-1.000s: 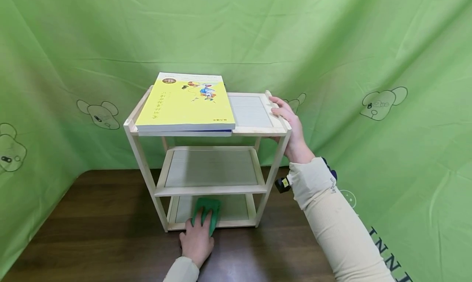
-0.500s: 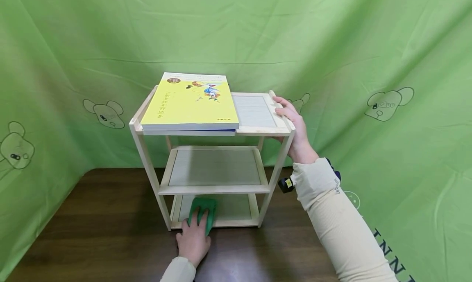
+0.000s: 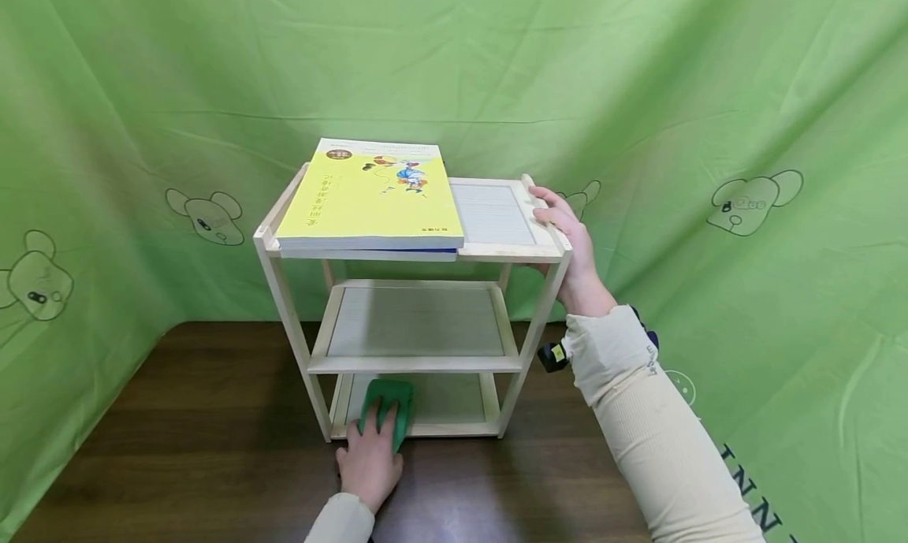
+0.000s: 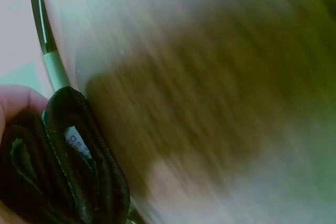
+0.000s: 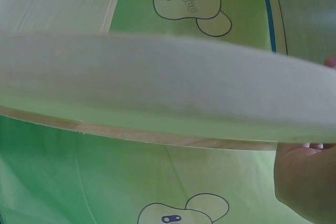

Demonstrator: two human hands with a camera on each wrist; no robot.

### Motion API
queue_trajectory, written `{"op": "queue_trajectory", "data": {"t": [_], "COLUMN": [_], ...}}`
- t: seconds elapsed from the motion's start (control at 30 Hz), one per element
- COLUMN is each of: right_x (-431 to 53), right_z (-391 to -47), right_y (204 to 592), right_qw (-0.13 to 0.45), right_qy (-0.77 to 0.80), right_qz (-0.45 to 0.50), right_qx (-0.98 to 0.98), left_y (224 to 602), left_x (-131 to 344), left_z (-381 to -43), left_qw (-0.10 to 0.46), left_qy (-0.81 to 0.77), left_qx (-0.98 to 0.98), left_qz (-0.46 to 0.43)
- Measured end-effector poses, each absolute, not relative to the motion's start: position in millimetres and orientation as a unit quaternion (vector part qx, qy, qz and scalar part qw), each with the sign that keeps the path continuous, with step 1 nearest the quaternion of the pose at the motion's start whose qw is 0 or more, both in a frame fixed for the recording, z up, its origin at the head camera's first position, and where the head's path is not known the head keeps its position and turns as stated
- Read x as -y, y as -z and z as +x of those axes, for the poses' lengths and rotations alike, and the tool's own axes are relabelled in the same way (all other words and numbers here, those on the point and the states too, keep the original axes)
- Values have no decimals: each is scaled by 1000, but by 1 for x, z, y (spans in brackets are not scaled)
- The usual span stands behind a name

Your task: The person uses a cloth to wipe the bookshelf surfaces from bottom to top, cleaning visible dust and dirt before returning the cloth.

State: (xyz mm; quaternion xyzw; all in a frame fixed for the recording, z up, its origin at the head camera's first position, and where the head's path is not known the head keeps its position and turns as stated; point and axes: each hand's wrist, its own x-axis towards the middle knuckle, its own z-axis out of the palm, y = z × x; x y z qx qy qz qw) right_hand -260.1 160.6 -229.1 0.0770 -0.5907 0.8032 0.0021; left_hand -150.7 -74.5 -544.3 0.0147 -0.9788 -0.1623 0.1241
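Observation:
In the head view my left hand (image 3: 370,464) holds a folded green cloth (image 3: 392,397) at the left front of the bottom shelf, its fingers spread over the top. The left wrist view shows the cloth's dark folded edges (image 4: 89,171) and a small white label close up. My right hand (image 3: 573,247) grips the right side rail of the pale wooden three-tier rack (image 3: 411,365), fingers over the rail's top. The right wrist view shows that side of the rack (image 5: 168,82) across the picture, with part of the hand (image 5: 307,177) at its lower right.
A yellow-covered book (image 3: 376,196) lies on another book on the left of the top shelf, overhanging the front a little. The rack stands on a dark wood-grain surface (image 3: 213,417). A green curtain (image 3: 454,62) with bear-face prints hangs behind and at both sides.
My left hand has slid the green cloth leftward along the bottom shelf. The right hand stays on the rail, and the rack appears slightly further right in the head view.

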Motion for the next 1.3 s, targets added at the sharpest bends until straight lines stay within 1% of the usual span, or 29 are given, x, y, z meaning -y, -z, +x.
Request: {"op": "queue_trajectory", "data": {"t": [0.17,0.73,1.3], "right_x": [-160,-160,-161], "right_z": [-261,-263,-263], "right_y": [230,230,231], "right_qw": [2,6,6], "right_qy": [-805,-808,-813], "right_qz": [79,75,78], "right_qx": [588,585,577], "left_y": [543,541,542], "left_x": [81,88,96], "left_z": [-150,-149,-148], "left_qw": [109,115,133], "left_qy": [161,167,169], "left_qx": [981,979,975], "left_qz": [24,34,48]}}
